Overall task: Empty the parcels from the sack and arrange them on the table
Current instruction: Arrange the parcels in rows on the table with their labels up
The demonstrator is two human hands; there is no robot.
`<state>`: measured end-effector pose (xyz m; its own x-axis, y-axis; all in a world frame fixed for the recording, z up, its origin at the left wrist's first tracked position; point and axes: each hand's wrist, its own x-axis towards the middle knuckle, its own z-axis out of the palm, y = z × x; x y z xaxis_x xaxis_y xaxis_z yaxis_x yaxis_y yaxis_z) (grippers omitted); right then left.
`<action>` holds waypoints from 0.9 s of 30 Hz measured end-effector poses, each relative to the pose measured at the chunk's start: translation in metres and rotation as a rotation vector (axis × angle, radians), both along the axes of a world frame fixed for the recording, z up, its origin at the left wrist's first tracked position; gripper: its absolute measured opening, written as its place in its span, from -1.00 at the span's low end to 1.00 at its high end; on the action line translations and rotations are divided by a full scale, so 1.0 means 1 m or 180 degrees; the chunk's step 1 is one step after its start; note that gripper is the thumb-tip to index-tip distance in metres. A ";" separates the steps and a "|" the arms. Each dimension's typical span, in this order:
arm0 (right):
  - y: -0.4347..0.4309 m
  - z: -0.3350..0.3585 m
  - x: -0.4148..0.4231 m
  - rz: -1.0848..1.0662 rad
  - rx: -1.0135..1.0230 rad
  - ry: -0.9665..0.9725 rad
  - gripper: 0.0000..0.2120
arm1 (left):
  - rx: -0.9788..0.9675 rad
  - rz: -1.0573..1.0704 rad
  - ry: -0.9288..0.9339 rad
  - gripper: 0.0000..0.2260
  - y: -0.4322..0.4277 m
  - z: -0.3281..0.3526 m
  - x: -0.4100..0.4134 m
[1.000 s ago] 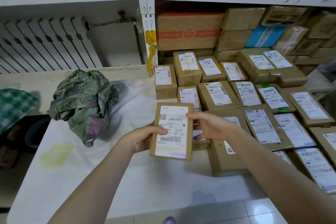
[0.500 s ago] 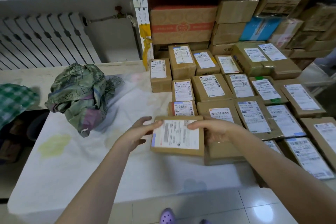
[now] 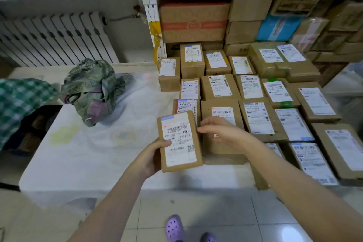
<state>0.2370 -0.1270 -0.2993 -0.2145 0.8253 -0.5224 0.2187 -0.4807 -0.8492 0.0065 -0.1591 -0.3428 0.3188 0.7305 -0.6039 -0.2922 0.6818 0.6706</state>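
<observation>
A labelled parcel (image 3: 179,141) is held above the bench (image 3: 88,153). The left hand (image 3: 151,158) grips its lower left edge, thumb on the label. The right hand (image 3: 222,133) pinches its upper right edge with curled fingers. The crumpled sack (image 3: 92,90) lies well left of the fingers, and rows of parcels (image 3: 255,116) lie just to their right.

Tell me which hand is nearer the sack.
Left. The left hand grips the parcel by its left edge, on the side facing the sack. The right hand is at the parcel's right edge, farther from the sack.
</observation>
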 end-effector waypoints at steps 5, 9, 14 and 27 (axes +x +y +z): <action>-0.003 -0.009 0.008 -0.0313 0.0262 -0.0345 -0.80 | -0.0245 -0.0385 0.0485 -0.51 -0.028 -0.019 -0.002; -0.012 -0.023 0.021 -0.0592 0.0232 -0.0416 -0.88 | -0.0287 -0.0433 0.0706 -0.35 -0.027 -0.032 0.007; -0.014 -0.029 0.030 -0.0806 0.0445 -0.0600 -0.87 | -0.0313 -0.0115 0.0689 -0.57 -0.022 -0.037 0.023; 0.013 -0.017 -0.019 0.1593 0.0286 -0.0736 -0.12 | 0.0127 -0.1124 0.0454 -0.18 -0.009 0.000 -0.019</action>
